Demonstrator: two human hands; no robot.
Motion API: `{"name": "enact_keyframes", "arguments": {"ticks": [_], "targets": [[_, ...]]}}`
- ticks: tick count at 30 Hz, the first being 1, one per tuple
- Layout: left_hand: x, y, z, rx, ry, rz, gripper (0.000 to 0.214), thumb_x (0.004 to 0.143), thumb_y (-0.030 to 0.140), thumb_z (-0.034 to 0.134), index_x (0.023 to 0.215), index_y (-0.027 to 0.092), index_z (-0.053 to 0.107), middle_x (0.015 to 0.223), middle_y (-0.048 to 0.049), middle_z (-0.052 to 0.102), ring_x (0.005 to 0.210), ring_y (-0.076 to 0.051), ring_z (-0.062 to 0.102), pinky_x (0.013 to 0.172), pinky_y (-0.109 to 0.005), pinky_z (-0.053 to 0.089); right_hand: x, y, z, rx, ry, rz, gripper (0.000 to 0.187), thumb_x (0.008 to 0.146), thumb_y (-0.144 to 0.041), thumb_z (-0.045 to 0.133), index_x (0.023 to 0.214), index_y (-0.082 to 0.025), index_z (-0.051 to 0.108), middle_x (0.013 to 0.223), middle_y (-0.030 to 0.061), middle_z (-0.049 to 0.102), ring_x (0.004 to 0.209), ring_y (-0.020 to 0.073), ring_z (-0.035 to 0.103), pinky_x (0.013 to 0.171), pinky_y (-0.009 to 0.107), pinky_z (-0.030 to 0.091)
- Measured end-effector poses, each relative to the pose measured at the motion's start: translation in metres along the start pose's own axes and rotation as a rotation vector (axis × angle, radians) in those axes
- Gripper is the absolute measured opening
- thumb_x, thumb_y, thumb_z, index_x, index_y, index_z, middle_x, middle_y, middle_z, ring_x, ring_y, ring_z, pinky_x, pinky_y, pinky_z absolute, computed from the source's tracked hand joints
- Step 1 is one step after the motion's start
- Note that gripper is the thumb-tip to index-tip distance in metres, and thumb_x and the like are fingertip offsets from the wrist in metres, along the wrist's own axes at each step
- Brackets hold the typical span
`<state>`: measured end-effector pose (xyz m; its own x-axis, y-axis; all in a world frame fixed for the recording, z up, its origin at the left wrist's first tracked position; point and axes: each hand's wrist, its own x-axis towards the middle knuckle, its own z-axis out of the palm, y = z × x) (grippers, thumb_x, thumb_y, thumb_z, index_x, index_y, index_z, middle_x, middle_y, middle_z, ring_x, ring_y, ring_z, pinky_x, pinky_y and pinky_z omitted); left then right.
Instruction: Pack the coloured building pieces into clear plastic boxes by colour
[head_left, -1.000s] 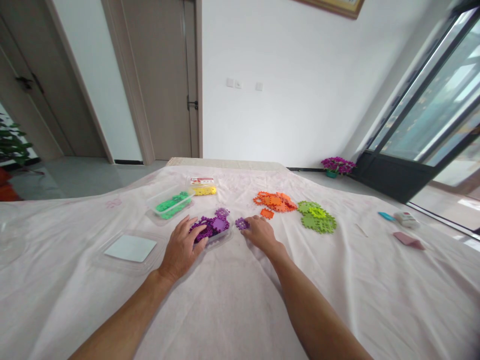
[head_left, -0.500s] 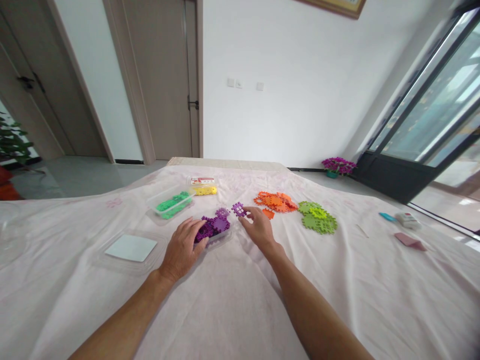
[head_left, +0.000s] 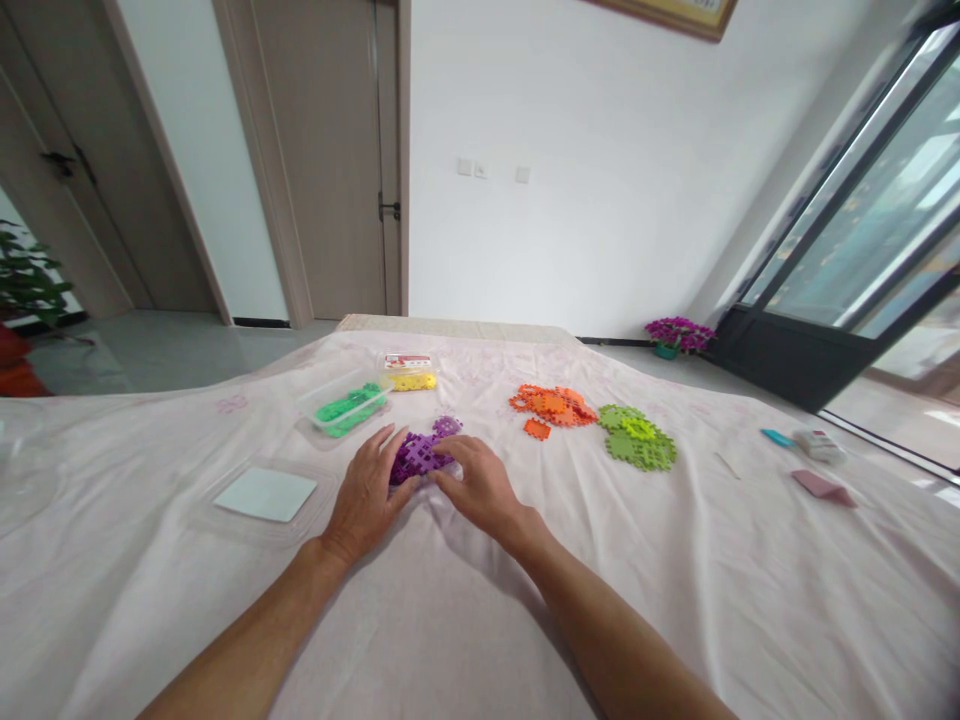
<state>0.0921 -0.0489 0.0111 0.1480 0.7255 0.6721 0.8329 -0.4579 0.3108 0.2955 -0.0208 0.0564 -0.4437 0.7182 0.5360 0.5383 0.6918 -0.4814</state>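
Purple interlocking plastic pieces [head_left: 414, 456] fill a small clear box in front of me, its walls mostly hidden by my hands. My left hand [head_left: 369, 482] grips the left side of this box, with its thumb at the near edge and its fingers along the far side. Over the right end of the box, my right hand [head_left: 480, 482] has thumb and fingers closed around a purple piece at the pile, partly covered by the fingers. One loose purple piece [head_left: 448, 426] lies on the cloth just beyond the box.
Left of my hands lies a clear lid [head_left: 264, 495] with a pale insert. Behind stand a box of green pieces [head_left: 349, 408] and a box of yellow pieces [head_left: 414, 382]. Orange pieces [head_left: 553, 404] and lime-green pieces [head_left: 637, 438] lie piled to the right.
My right hand has moved left, bringing a purple piece from beside the box to the purple pile. My left hand stays at the box.
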Motion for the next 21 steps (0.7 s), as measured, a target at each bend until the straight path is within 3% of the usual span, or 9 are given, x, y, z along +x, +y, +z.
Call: {"name": "enact_keyframes", "arguments": {"ticks": [6, 11, 17, 21], "targets": [[0.000, 0.001, -0.002, 0.008, -0.040, 0.037, 0.066, 0.092, 0.043, 0.056, 0.149, 0.024, 0.029, 0.150, -0.0169, 0.040, 0.141, -0.033, 0.036, 0.111, -0.054, 0.036, -0.003, -0.004, 0.006, -0.025, -0.108, -0.064, 0.027, 0.087, -0.036, 0.070, 0.111, -0.025, 0.068, 0.112, 0.0049, 0.072, 0.105, 0.0219, 0.063, 0.096, 0.036, 0.043], [0.000, 0.002, -0.002, 0.004, -0.033, 0.030, 0.069, 0.091, 0.044, 0.058, 0.150, 0.024, 0.029, 0.151, -0.0171, 0.039, 0.142, -0.032, 0.035, 0.112, -0.052, 0.036, -0.002, -0.002, 0.010, -0.008, -0.058, -0.060, 0.030, 0.086, -0.030, 0.071, 0.115, -0.024, 0.067, 0.117, 0.0052, 0.070, 0.109, 0.0212, 0.062, 0.098, 0.035, 0.042], [0.000, 0.001, -0.002, 0.034, -0.048, 0.049, 0.053, 0.091, 0.038, 0.058, 0.141, 0.022, 0.048, 0.148, -0.0157, 0.043, 0.138, -0.033, 0.040, 0.111, -0.052, 0.039, -0.003, 0.000, 0.015, -0.004, -0.094, -0.130, 0.039, 0.088, -0.030, 0.069, 0.125, -0.023, 0.062, 0.124, 0.0072, 0.068, 0.114, 0.0230, 0.060, 0.100, 0.038, 0.042], [-0.001, -0.001, 0.000, 0.054, -0.058, 0.072, 0.044, 0.091, 0.038, 0.058, 0.132, 0.021, 0.057, 0.144, -0.0151, 0.047, 0.135, -0.033, 0.044, 0.110, -0.052, 0.041, -0.004, 0.005, 0.017, 0.027, -0.037, -0.125, 0.031, 0.089, -0.024, 0.065, 0.120, -0.022, 0.065, 0.123, 0.0073, 0.068, 0.114, 0.0214, 0.061, 0.100, 0.037, 0.043]]}}
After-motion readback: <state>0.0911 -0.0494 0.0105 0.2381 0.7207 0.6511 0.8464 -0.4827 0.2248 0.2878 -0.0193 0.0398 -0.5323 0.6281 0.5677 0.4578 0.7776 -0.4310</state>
